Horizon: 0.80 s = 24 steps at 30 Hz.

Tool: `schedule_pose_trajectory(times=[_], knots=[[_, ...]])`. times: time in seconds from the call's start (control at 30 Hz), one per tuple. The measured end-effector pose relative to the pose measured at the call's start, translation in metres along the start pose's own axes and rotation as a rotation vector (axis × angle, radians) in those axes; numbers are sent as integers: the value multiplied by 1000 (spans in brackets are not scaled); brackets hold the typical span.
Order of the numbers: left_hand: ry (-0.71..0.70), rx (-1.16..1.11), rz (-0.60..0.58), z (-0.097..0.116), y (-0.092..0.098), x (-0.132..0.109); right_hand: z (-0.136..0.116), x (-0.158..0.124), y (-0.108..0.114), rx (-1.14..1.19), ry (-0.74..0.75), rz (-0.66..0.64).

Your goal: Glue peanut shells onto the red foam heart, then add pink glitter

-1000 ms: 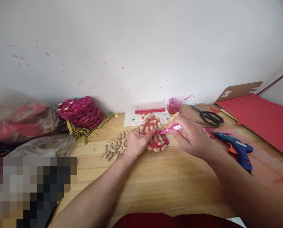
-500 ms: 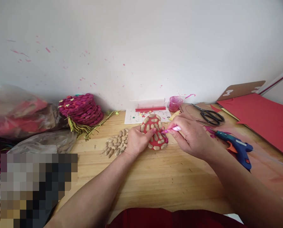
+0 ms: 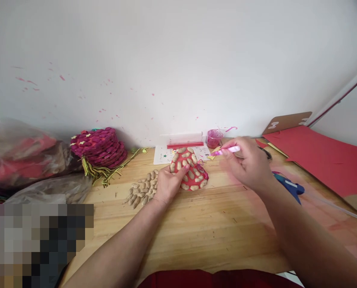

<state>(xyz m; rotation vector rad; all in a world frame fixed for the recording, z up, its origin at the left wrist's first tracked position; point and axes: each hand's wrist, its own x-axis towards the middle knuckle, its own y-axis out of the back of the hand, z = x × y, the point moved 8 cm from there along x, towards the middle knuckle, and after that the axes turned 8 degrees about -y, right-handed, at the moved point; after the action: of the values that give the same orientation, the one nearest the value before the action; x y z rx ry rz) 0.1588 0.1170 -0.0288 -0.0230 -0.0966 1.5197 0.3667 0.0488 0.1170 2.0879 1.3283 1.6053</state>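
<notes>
My left hand (image 3: 170,185) grips a red gourd-shaped piece (image 3: 184,187) covered with peanuts, its thumb pressed on the front. Some peanuts on the piece's right edge are painted magenta (image 3: 202,173). Up and to the right, my right hand (image 3: 246,162) is closed round a white and pink brush (image 3: 230,150), whose pink tip points left, apart from the piece. A clear cup with pink paint (image 3: 214,138) stands just beyond the brush tip. Loose peanuts (image 3: 140,190) lie on the table left of my left hand.
A stack of magenta peanut-covered pieces (image 3: 98,148) with yellow cords stands at the left, beside plastic bags (image 3: 19,152). White paper (image 3: 160,155) lies near the wall. On the right are a blue glue gun (image 3: 290,187), partly hidden scissors and red sheets (image 3: 325,156).
My right hand has lifted the brush away from the piece, up and to the right towards the cup. My left hand still holds the piece. The camera view has shifted slightly.
</notes>
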Motion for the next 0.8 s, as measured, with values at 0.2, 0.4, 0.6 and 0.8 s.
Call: schedule_pose_trajectory(times=[0.2, 0.4, 0.6, 0.8], knots=[[49, -255, -23, -4, -12, -6, 55, 59, -6, -349, -293, 16], [81, -358, -40, -1, -18, -11, 106, 98, -69, -533, -493, -316], [99, -269, -22, 2, -15, -12, 124, 97, -89, -526, -590, -404], [119, -277, -69, -1, -22, -13, 121, 95, -85, -514, -608, -399]])
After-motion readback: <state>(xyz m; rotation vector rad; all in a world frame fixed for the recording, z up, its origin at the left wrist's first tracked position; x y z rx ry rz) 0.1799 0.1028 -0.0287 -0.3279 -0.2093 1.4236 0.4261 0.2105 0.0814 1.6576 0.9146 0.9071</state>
